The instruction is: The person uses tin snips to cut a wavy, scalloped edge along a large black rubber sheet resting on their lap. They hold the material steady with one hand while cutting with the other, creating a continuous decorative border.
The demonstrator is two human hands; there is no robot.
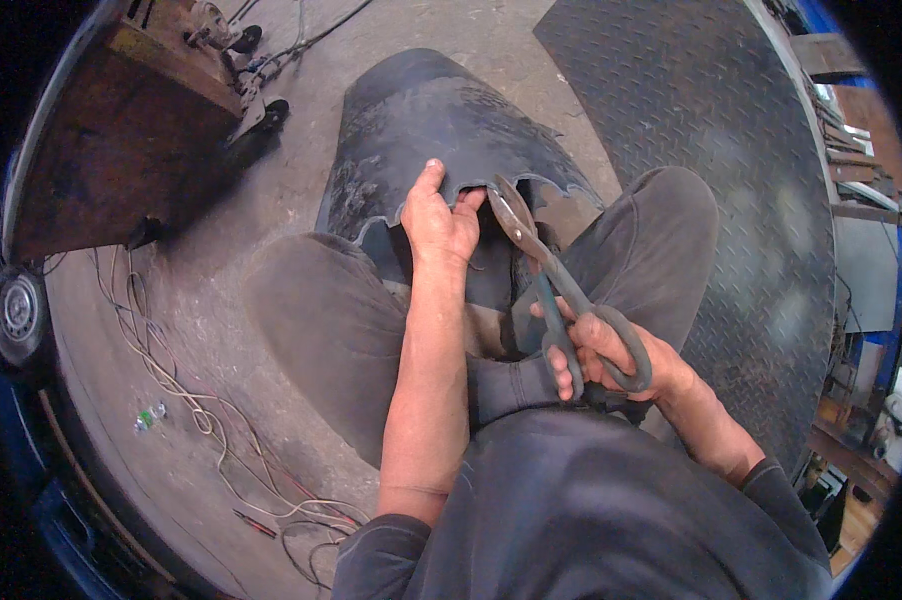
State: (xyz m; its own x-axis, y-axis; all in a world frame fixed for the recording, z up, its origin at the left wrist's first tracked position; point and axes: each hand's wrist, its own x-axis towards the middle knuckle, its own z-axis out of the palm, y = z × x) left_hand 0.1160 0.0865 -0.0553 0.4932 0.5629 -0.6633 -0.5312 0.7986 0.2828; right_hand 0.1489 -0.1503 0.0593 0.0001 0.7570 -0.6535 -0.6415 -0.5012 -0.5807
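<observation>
A curved dark sheet (436, 112), perhaps rubber or sheet metal, lies on the floor before me with its ragged, jagged-cut edge towards me. My left hand (443, 217) grips that near edge, thumb on top and fingers curled beneath. In my right hand (608, 349) is a pair of tin snips (526, 238), my fingers around and through its looped handles. The blades point away from me and meet the sheet's edge just right of my left fingers. They look nearly closed. My bent knees flank the near end of the sheet.
Diamond-tread steel plate (721, 150) covers the floor on the right. A rusty steel cabinet or cart (121, 142) stands upper left. Tangled cables (196, 397), a small plastic bottle (149, 417) and a red-and-black pen-like tool (254, 523) lie left. A vehicle wheel (17, 311) shows at the left rim.
</observation>
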